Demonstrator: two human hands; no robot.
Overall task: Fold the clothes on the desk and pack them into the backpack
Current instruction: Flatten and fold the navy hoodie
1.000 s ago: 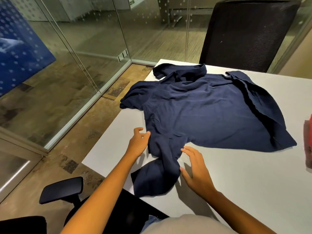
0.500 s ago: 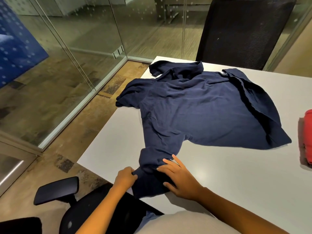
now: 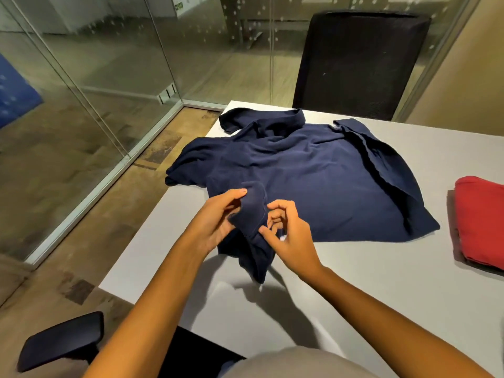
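The near sleeve [image 3: 252,211] of the navy shirt [image 3: 313,181] lay flat at the near edge of the table [image 3: 381,282] half a second ago, with both hands pressed on it. It is now raised off the surface and bunched between them. The hands have come up and away from the table edge with it.

The left hand [image 3: 215,222] holds the sleeve from the left side, its fingers stretched up along the cloth and its thumb against it. The right hand [image 3: 291,236] holds it from the right, fingers curled and the thumb pinching a fold low on the bunch. Below the two hands the rest of the sleeve hangs down in a loose tail, which casts a shadow on the table.

The body of the navy shirt lies spread and wrinkled on the far left part of the table. Its collar is toward the far edge and one sleeve droops over the left edge. Its right side is folded over itself in a long ridge.

A folded red garment [image 3: 482,219] lies on the table near the right border of the view, apart from the shirt. A black chair [image 3: 360,64] stands behind the far side of the table. A dark armrest [image 3: 62,339] shows at the lower left, above the brown floor [image 3: 95,214]. A glass wall [image 3: 81,91] runs along the left.
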